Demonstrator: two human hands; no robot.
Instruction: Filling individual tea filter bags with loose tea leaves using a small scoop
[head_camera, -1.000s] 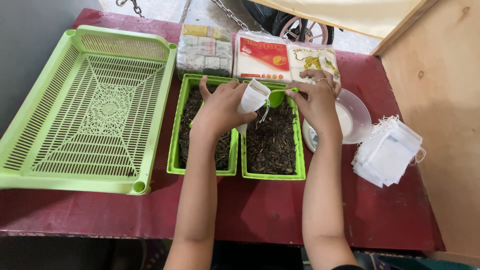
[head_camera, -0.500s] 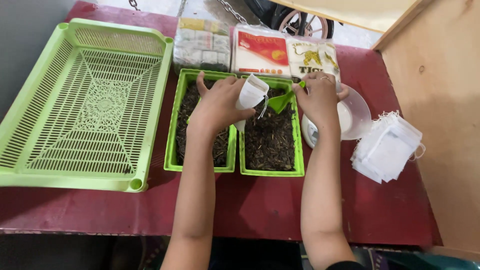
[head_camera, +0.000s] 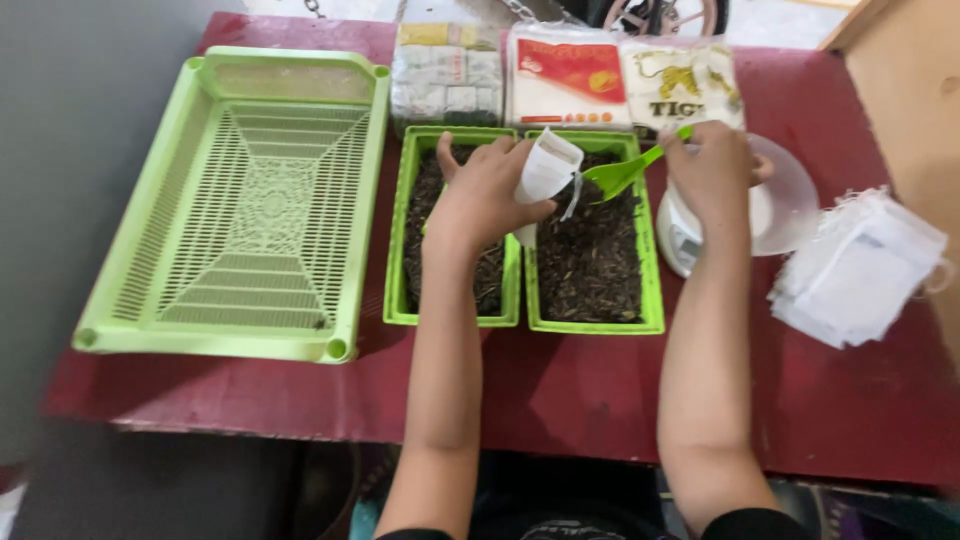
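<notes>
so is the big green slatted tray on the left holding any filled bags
No, the big green slatted tray has nothing in it, and the only bag in hand is the white one the left hand holds.

We look down on a dark red table (head_camera: 600, 390) under soft, even light; a grey wall (head_camera: 80, 150) flanks its left side, pale plywood panelling (head_camera: 915, 70) its right, pale concrete ground (head_camera: 770, 20) beyond.

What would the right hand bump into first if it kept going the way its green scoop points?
Probably the small white pouch in the left hand; the green scoop in the right hand points at it, though depth is unclear.
</notes>
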